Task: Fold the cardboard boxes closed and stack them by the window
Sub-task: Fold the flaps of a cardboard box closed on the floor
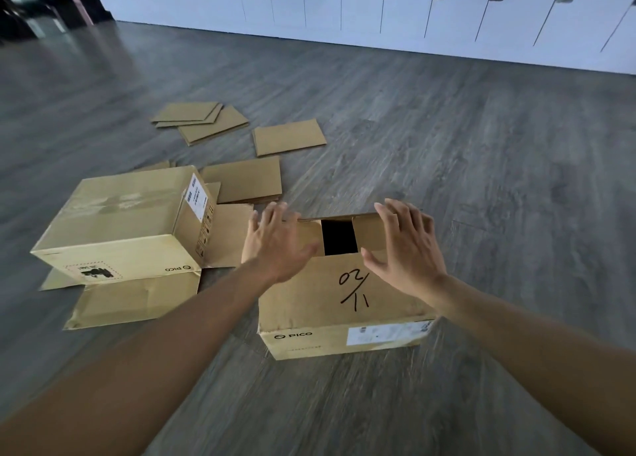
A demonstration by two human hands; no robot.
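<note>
Two bare forearms reach forward from the bottom edge over a grey wood-grain floor (pixel 481 180). Directly under the hands sits a cardboard box (pixel 330 304) marked "02/11" in black pen, with a PICO logo and a white label on its near side. Its near flap lies flat, while a dark gap remains open at the top between the two hands. The left hand (pixel 275 242) is spread, fingers straight, over the left top flap; the right hand (pixel 406 245) is likewise released and flat, fingers extended over the right top flap, gripping nothing. Whether the palms actually press the cardboard cannot be told, as the hands are slightly blurred.

To the left of the left hand stands a second box (pixel 120 225), its flaps splayed out on the floor around its base. Beyond both hands lie several loose flat cardboard sheets (pixel 289 140), some overlapping. Farthest off, a row of white numbered lockers (pixel 378 11) runs along the wall
</note>
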